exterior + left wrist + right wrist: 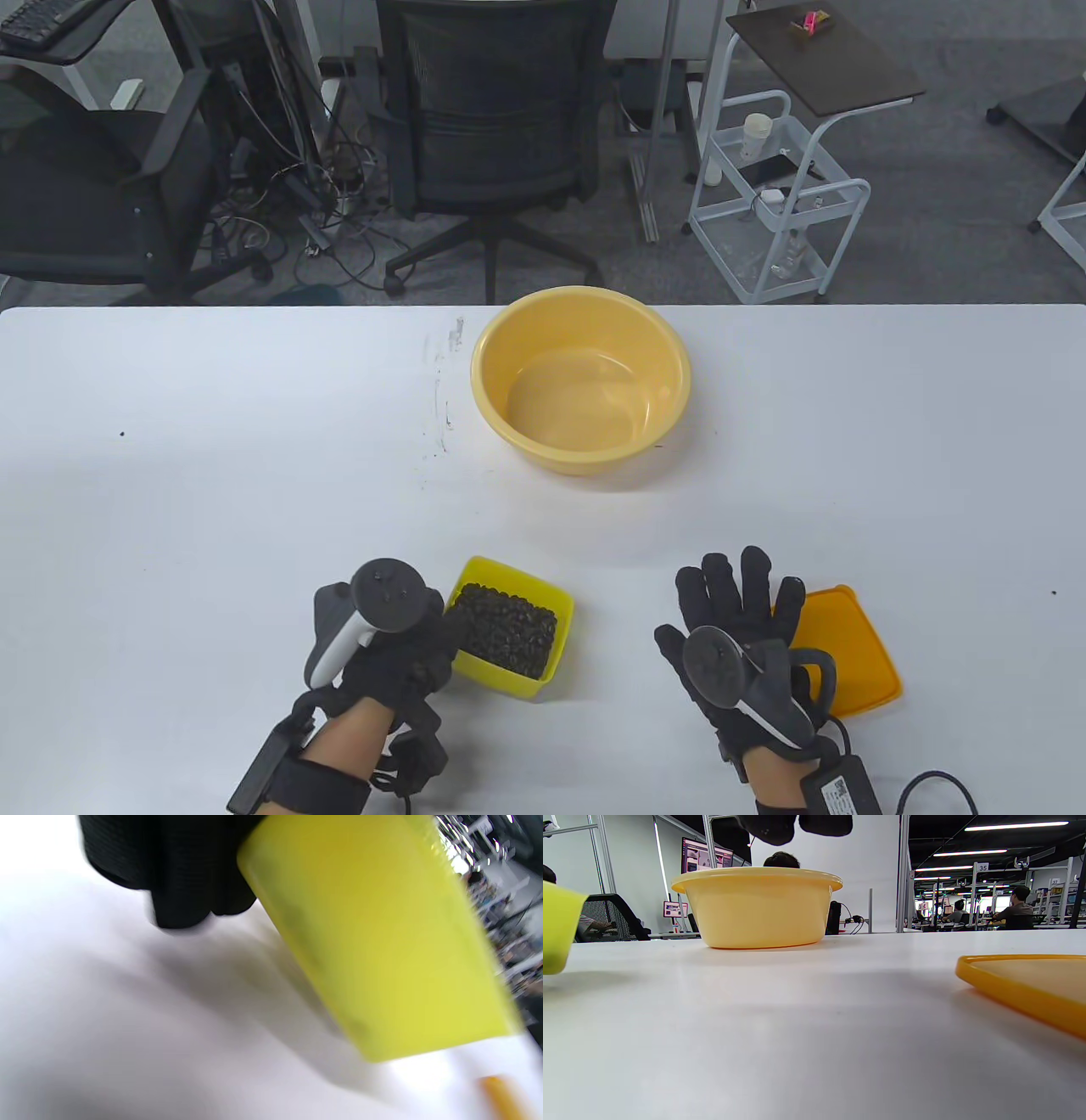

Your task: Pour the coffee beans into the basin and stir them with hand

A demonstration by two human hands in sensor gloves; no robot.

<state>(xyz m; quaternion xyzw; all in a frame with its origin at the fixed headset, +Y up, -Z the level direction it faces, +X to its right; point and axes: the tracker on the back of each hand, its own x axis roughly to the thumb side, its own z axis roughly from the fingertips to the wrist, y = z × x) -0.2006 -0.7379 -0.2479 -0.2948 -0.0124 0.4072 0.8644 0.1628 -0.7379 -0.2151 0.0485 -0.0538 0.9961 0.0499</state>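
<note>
A small yellow-green box point(502, 677) full of dark coffee beans point(507, 632) is near the table's front edge. My left hand point(437, 632) grips its left side. In the left wrist view my gloved fingers point(182, 870) wrap the box point(382, 942), which looks tilted and slightly raised over its shadow. The empty yellow basin point(670, 340) stands farther back at the table's middle. My right hand point(738, 594) lies flat on the table with fingers spread, holding nothing. In the right wrist view the basin point(759, 908) is straight ahead and the box point(558, 929) is at the left edge.
An orange lid point(848, 654) lies flat just right of my right hand and also shows in the right wrist view as the lid point(1031, 984). Dark scuff marks point(441, 390) streak the white table left of the basin. Office chairs and a white cart stand beyond the far edge.
</note>
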